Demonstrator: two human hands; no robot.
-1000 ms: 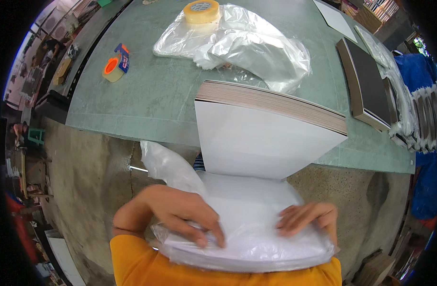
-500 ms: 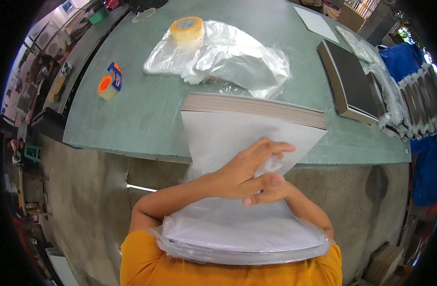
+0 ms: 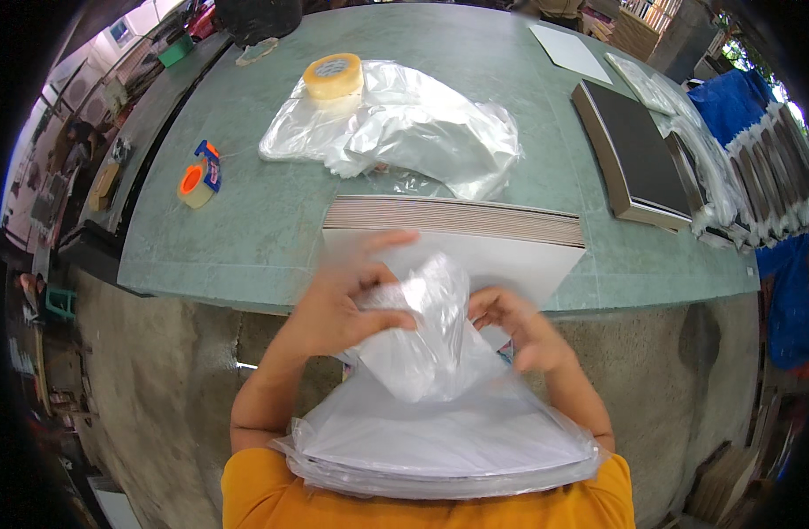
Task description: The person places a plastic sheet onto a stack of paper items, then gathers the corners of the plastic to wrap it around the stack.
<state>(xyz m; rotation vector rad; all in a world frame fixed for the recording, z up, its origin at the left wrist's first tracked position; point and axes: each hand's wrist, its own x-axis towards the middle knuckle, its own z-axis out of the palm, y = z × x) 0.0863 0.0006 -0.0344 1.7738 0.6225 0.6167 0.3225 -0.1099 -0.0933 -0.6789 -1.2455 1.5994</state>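
A clear plastic bag [image 3: 475, 410] with white sheets inside lies against my orange shirt, its loose end bunched upward between my hands. My left hand [image 3: 338, 300] is at the left of this bunched film, fingers spread and partly blurred, the thumb lying against the plastic. On the other side, my right hand [image 3: 523, 331] is open and curved, its fingertips by the film's edge and its thumb apart. Just beyond both hands, a stack of white boards [image 3: 510, 264] with brownish layered edges rests at the table's near edge, partly covered by the film and my left hand.
On the green table [image 3: 246, 256] are a clear plastic pile [image 3: 439, 123], a large tape roll [image 3: 332, 78] on it, and a blue-orange tape dispenser [image 3: 200, 176]. A dark-topped stack [image 3: 633, 145], a white sheet [image 3: 570, 53] and several wrapped bundles [image 3: 766, 172] are at the right.
My hands, crossed close together before, have moved apart to either side. The plastic film between them now stands bunched up. The view has shifted slightly, with the table things appearing lower.
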